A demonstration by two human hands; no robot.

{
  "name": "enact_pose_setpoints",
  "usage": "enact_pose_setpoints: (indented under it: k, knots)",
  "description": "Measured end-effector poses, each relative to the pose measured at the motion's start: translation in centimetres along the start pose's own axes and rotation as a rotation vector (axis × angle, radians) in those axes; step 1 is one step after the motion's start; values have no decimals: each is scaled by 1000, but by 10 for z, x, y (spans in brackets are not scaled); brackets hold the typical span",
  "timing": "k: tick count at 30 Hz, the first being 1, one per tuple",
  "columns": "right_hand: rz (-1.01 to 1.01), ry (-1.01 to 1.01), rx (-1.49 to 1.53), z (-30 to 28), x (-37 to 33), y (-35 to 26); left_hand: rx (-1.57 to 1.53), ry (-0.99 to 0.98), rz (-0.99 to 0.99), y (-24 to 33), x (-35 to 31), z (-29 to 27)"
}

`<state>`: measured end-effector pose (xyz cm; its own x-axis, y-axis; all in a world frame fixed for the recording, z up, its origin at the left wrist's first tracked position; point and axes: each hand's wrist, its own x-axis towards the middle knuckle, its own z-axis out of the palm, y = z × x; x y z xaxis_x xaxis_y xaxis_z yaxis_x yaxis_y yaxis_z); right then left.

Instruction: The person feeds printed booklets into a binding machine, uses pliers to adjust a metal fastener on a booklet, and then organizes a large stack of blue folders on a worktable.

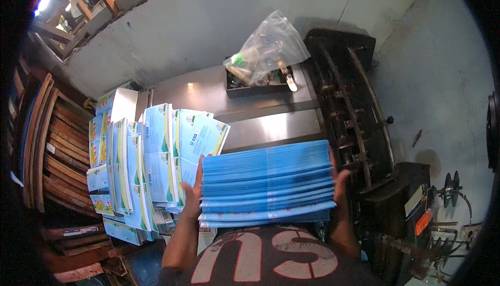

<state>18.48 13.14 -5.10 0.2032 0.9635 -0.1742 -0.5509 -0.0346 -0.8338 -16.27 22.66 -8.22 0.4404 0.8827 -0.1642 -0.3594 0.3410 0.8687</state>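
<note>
A thick stack of blue printed sheets (266, 182) is held in front of my chest, its layered edges toward me. A thin clear band seems to run across its middle. My left hand (194, 195) presses flat along the left side of the stack, thumb up. On the right side, my right hand (339, 184) grips it the same way, with most of its fingers hidden behind the sheets. Just left of my left hand stand bundles of light blue printed sheets (161, 156) with green and yellow edges, some bound with a band.
Beyond the stack lies a shiny metal table (192, 91). On it, a dark tray (260, 89) holds small items under a clear plastic bag (276, 44). A black machine with rollers (346, 109) stands at right. Wooden boards (67, 150) are racked at far left.
</note>
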Motion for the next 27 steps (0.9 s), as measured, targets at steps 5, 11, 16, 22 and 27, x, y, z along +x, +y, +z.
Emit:
enact_pose_setpoints:
  k: [5,11,16,22,27]
  knots:
    - [10,67,-681,1,17,-37,-22,50,44,8,21,5]
    - [-301,-245,-1982,87,-1,-49,-118,24,-22,10,28,2]
    - [-104,-486,-2049,155,35,-33,-149,51,-40,16,21,5]
    - [-549,-839,-1734,186,23,21,-195,156,-82,29,20,28]
    - [-637,-917,-1598,182,31,43,-327,106,-40,8,36,-1]
